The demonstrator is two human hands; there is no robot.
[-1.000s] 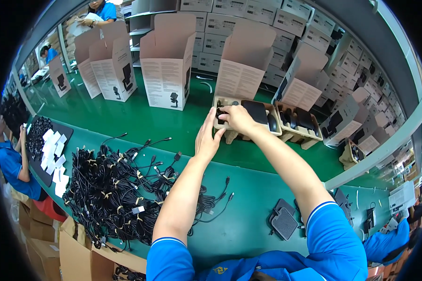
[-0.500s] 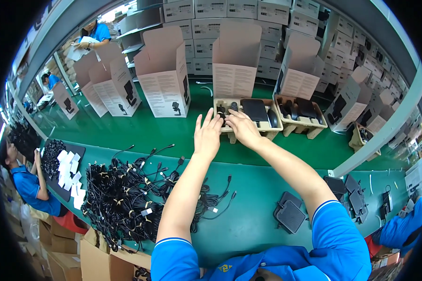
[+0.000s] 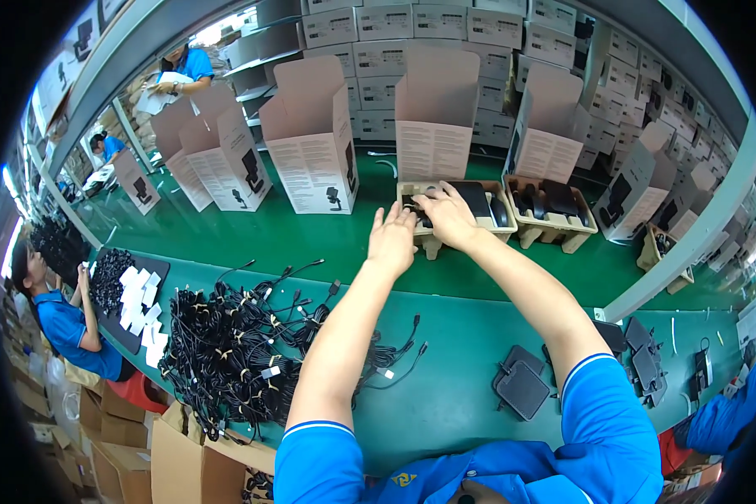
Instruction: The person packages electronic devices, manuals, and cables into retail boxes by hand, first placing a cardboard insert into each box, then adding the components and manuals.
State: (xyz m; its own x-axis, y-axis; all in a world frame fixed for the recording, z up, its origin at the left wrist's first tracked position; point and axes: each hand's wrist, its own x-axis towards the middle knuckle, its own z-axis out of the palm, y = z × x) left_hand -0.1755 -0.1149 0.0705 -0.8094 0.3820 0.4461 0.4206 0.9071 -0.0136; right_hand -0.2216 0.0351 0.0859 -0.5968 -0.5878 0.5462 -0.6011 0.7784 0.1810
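A beige moulded-pulp tray [image 3: 502,225] sits in front of an upright open carton [image 3: 433,143]. Black parts lie in it, among them a flat black pad [image 3: 472,198]. My left hand [image 3: 392,242] rests at the tray's left end, fingers stretched forward over its near rim. From the right, my right hand [image 3: 449,217] reaches over the tray, with its fingers spread and slightly bent on the small black parts. These parts are mostly hidden under my fingers. Neither hand shows anything held.
Bundled black cables [image 3: 227,357] are heaped at left. Black flat pads [image 3: 522,386] lie at right, near a grey post [image 3: 689,244]. Another filled tray [image 3: 563,233] stands right of mine. Open cartons [image 3: 311,160] line the back. Co-workers sit at both sides.
The whole view has shifted slightly, moving the back row right. My right hand's fingers have shifted over the small parts in the tray; my left hand stays at the tray's left end.
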